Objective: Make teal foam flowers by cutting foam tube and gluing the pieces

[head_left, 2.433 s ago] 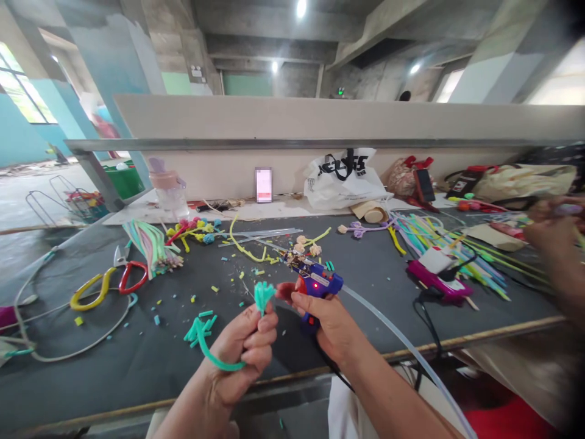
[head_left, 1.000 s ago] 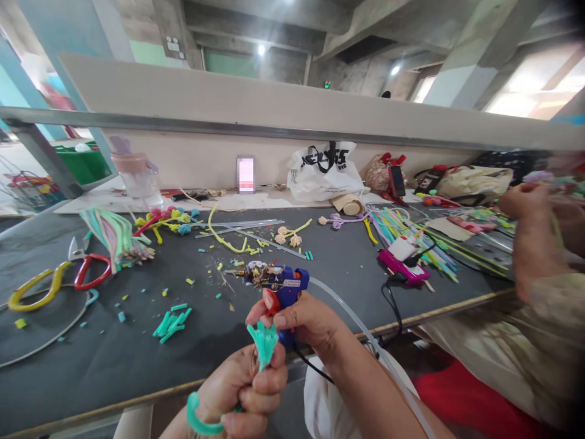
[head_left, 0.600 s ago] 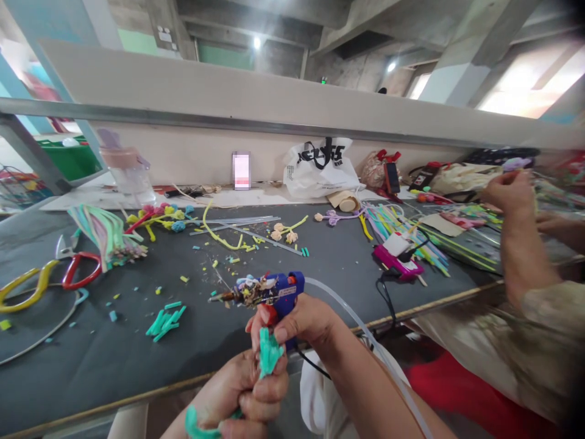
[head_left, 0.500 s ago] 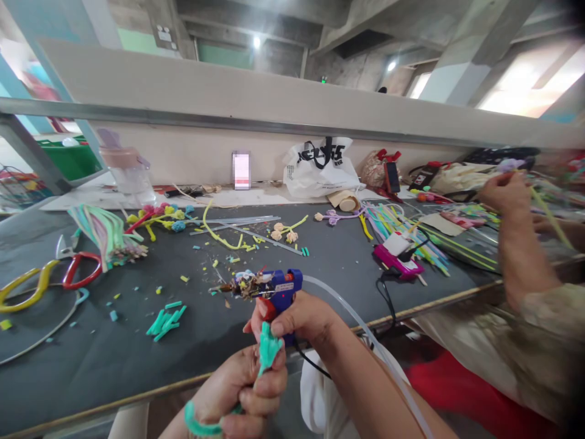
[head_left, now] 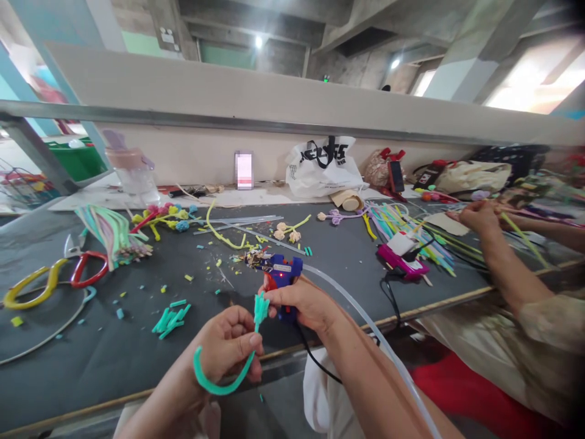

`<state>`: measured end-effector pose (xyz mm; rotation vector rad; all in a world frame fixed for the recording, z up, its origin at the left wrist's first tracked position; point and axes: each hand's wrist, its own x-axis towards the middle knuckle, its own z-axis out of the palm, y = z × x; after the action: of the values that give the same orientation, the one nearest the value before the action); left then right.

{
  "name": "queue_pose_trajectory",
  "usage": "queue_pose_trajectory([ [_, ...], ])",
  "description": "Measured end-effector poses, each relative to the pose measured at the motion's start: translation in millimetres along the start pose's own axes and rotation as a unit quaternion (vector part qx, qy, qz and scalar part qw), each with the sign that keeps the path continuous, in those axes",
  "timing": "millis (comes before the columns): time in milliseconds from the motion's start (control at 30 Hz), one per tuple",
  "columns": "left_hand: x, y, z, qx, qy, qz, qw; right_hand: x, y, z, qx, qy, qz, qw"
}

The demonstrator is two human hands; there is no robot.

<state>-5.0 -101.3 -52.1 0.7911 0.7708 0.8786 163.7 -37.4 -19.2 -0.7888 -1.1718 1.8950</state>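
The left hand (head_left: 228, 349) is closed round a teal fuzzy pipe-cleaner stem (head_left: 218, 384). The stem curls out below the fist towards 7 o'clock, and its tufted tip stands up at 1 o'clock, just beside the right hand's knuckles. The right hand (head_left: 304, 303) is wrapped tight on the grip of a small blue hot-glue gun (head_left: 280, 273). Its crusted nozzle points to 10 o'clock, and a clear glue stick (head_left: 365, 323) trails from its back towards 4 o'clock. Both hands hover over the near edge of a long worktable covered in dark grey felt (head_left: 114, 360).

The felt is littered with offcuts. A small heap of short teal pieces (head_left: 169, 317) lies at 9 o'clock from the hands. Red- and yellow-handled scissors (head_left: 86, 274) lie farther out that way, and a bundle of pastel pipe cleaners (head_left: 109, 228) lies at 10 o'clock. At 2 o'clock a magenta glue gun (head_left: 402, 263) lies by a spread of coloured stems, where another person's hand (head_left: 475, 216) works.

Along the far edge, at 12 o'clock, a white plastic bag with black print (head_left: 322, 171) and an upright phone (head_left: 244, 171) stand against a pale low partition (head_left: 183, 91) with a metal rail. A clear bottle with a pink lid (head_left: 130, 174) stands at 11 o'clock. Above are bare concrete beams, small ceiling lamps and teal-painted walls.
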Motion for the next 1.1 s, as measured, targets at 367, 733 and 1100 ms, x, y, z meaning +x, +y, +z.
queue_pose_trajectory([
  [367, -4, 17, -1.5, -0.09, -0.034, -0.058, 0.994, -4, 0, 0, 0.019, -0.054, 0.027, 0.998],
  [733, -1, 4, 4.3, -0.243, -0.153, -0.078, 0.955, -3, 6, 3, 0.04, -0.07, 0.023, 0.996],
  [1100, -44, 5, 7.8, 0.029, -0.032, -0.196, 0.98, -3, -3, -9, 0.072, -0.081, -0.03, 0.994],
])
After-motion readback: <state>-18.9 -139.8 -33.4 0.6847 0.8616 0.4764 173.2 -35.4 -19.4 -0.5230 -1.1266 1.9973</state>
